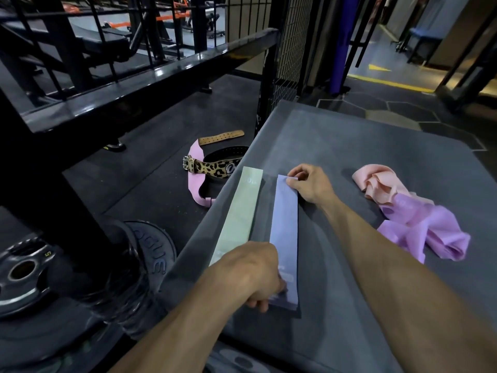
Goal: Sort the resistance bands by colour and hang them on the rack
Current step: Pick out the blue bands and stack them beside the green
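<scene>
The person stands over a grey padded platform (pixel 363 157) with both hands on a lilac band (pixel 285 224) that lies flat and straight, running from near to far. The right hand (pixel 309 184) pinches the band's far end between thumb and fingertips. The left hand (pixel 252 273) has its fingers curled down onto the near end; it seems to grip that end, though the fingertips are partly hidden.

Just to the left, close beside the lilac band, a pale green band (pixel 239 216) already lies smoothed out along the platform's left edge. Well apart on the right sits a crumpled heap that has not been straightened: a peach band (pixel 376 184) at the far side and a purple band (pixel 430 227) nearer, the two touching.

By this showing the sorting is about half done. Two bands are laid out by colour, two wait in the heap, and none hangs on a rack yet, so the hanging is all still to do.

Counted: four bands can be told apart, one each of green, lilac, peach and purple, though the heap could hide more folds. On the floor to the left lie a leopard-print belt (pixel 212 166), a pink belt (pixel 196 181) and some weight plates (pixel 150 254).
</scene>
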Tool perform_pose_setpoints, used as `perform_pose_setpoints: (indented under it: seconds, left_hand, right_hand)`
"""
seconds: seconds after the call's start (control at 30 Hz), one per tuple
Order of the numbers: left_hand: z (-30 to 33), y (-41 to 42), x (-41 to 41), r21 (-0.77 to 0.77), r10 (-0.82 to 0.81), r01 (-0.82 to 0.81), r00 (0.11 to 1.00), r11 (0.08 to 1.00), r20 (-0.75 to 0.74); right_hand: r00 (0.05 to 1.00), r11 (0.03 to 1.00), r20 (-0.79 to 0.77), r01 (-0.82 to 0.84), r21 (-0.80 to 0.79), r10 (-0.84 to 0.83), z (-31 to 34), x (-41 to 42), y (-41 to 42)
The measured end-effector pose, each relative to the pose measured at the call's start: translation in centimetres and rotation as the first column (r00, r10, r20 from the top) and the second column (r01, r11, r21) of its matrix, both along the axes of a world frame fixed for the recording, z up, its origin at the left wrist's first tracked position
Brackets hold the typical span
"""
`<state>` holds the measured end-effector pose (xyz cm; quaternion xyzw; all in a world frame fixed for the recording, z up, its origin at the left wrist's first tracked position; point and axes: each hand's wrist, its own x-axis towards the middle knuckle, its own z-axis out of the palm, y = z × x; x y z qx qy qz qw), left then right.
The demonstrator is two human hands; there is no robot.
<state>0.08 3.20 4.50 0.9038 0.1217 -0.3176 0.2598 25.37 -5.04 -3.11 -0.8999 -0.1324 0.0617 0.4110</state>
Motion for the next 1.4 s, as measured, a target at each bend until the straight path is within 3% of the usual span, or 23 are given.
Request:
perform_pose_setpoints:
  seconds: [0.17,0.33,0.57,0.7,0.93,1.13,1.4]
  left_hand:
    - [-0.1,0.5,0.3,0.045,0.013,-0.017,0.996,0.999,0.087]
    - [0.2,-0.6,0.2,0.269,-0.005,-0.058,0.973,0.961,0.230]
    - [0.1,-2.5,0.1,0.403,-0.117,0.032,0.975,0.915,0.188]
    - [0.0,-3.0,0.1,0.411,-0.133,0.061,0.980,0.910,0.149]
    - [-0.1,-3.2,0.1,0.417,-0.144,0.074,0.980,0.906,0.138]
    - [-0.3,-3.4,0.2,0.418,-0.150,0.074,0.977,0.906,0.152]
    - [-0.6,-3.2,0.8,0.406,-0.147,0.091,0.983,0.909,0.109]
  right_hand:
    - [0.998,0.998,0.054,-0.019,-0.063,0.023,0.7,-0.8,0.1]
    - [0.997,0.996,0.061,-0.052,-0.071,0.056,0.7,-0.8,-0.1]
    - [0.994,0.995,0.038,-0.097,-0.037,0.098,1.1,-0.7,-0.4]
    - [0.984,0.992,0.134,-0.116,-0.045,0.121,1.1,-0.9,-0.6]
    - [0.922,0.957,0.299,-0.185,-0.222,0.247,1.7,-1.7,-0.7]
    - [0.924,0.932,0.304,-0.120,-0.342,0.231,2.1,-1.9,0.2]
    - [0.941,0.742,0.233,-0.029,-0.670,0.247,3.2,-2.5,3.0]
